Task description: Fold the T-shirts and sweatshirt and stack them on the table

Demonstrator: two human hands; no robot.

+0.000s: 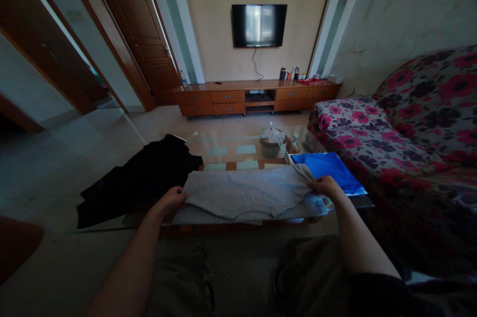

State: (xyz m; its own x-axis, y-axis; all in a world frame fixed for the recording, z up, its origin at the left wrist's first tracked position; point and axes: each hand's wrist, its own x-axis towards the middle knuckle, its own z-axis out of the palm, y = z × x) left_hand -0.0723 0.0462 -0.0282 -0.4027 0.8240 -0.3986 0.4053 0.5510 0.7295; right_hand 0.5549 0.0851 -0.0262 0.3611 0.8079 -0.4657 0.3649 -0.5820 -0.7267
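A grey garment (246, 195) lies partly folded across the near edge of a glass coffee table (227, 145). My left hand (172, 199) grips its left edge, fingers curled on the cloth. My right hand (326, 186) pinches the garment's right edge, close to a folded blue garment (330, 168) lying on the table's right corner. A black garment (139, 178) is spread over the table's left side and hangs off it.
A small bowl-like container (270, 145) with a bottle stands mid-table. A floral sofa (410, 133) runs along the right. A wooden TV cabinet (257, 97) and a wall TV (259, 25) are at the far wall. Brown doors (139, 34) are on the left. My knees are below.
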